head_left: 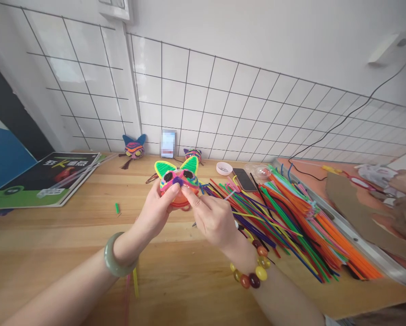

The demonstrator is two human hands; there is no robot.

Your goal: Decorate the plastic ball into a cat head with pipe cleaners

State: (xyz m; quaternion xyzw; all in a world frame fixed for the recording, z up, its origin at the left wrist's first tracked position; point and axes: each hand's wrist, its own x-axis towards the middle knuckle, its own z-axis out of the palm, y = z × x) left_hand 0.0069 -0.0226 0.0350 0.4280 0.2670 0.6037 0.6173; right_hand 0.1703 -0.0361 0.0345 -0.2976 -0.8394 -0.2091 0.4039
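Above the wooden table point(53, 253) I hold a small cat-face mask point(178, 180) made of coloured pipe cleaners, with green ears and dark eye holes. My left hand point(154, 212), with a green bangle on the wrist, grips its lower left side, thumb on the purple nose. My right hand point(212, 218), wearing a beaded bracelet, pinches the mask's lower right edge with fingers closed; a thin tool or stick seems to lie under that palm, unclear.
A big pile of coloured pipe cleaners point(301, 217) lies to the right, with a phone point(244, 179) and a small pink dish point(224, 168) behind it. Two finished masks point(134, 148) and a blurred screen point(168, 143) stand by the tiled wall. A book point(43, 179) lies left.
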